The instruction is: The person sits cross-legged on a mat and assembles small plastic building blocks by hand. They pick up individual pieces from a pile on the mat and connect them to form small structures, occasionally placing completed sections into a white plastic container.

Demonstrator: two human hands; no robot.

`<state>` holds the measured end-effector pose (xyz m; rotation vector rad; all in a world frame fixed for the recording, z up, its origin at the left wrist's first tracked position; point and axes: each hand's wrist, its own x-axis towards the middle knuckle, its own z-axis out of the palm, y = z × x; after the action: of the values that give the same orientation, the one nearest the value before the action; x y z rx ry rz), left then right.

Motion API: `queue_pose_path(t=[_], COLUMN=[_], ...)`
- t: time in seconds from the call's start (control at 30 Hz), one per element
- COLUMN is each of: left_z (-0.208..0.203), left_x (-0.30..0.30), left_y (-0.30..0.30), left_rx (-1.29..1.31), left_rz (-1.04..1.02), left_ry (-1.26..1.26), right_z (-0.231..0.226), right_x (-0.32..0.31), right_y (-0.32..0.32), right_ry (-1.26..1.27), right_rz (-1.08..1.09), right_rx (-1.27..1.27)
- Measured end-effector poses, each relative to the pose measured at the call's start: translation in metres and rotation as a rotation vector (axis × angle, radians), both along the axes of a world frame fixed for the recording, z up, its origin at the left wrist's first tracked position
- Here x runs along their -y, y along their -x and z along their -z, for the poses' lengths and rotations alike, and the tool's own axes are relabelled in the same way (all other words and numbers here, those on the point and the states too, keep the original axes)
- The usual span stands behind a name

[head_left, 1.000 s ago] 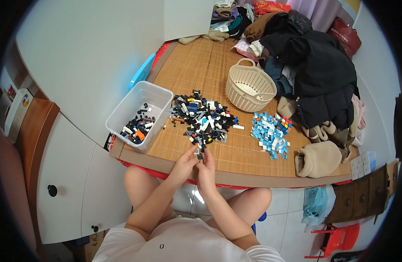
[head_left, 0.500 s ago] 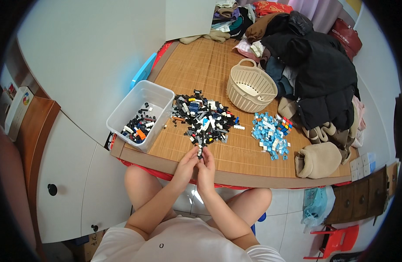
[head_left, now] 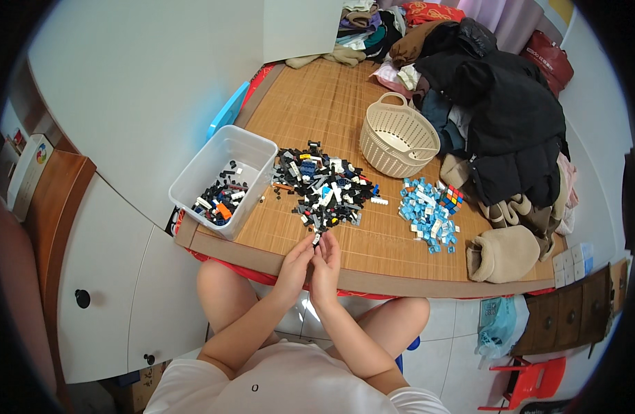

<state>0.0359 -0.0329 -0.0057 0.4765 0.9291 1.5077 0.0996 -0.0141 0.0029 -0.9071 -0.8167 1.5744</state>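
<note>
Close to the front edge of the mat-covered bed, my left hand (head_left: 294, 268) and my right hand (head_left: 325, 265) meet. Both are closed on a small black and white building-brick piece (head_left: 316, 239) between the fingertips; its exact shape is too small to make out. Just beyond my fingers spreads a heap of toy bricks (head_left: 325, 186), mostly black, grey and white, with some blue and yellow ones. A clear plastic box (head_left: 252, 155) left of the heap holds more loose bricks (head_left: 223, 200), one of them orange.
Right of the heap lies a pile of light-blue and white small pieces (head_left: 428, 217) beside a colourful puzzle cube (head_left: 452, 199). Behind stands a beige basket (head_left: 393, 141) with handles. A blue lid (head_left: 227, 110) leans behind the box. Dark clothes (head_left: 514, 124) are piled at the right.
The view has shifted slightly. Both hands stay together on the small piece, which seems turned a little between the fingertips.
</note>
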Motion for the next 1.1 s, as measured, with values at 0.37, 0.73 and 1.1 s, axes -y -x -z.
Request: queue_pose_path(t=[0.37, 0.73, 1.1], left_z=[-0.009, -0.068, -0.109], left_x=[0.006, 0.023, 0.038], left_y=[-0.012, -0.007, 0.049], left_rx=[0.180, 0.125, -0.006], left_rz=[-0.152, -0.198, -0.379], left_ry=[-0.023, -0.137, -0.329], right_z=[-0.003, -0.049, -0.103], right_x=[0.004, 0.015, 0.019], right_y=[-0.004, -0.001, 0.056], right_ry=[-0.003, -0.097, -0.215], right_rz=[-0.030, -0.084, -0.327], right_rx=[-0.053, -0.167, -0.274])
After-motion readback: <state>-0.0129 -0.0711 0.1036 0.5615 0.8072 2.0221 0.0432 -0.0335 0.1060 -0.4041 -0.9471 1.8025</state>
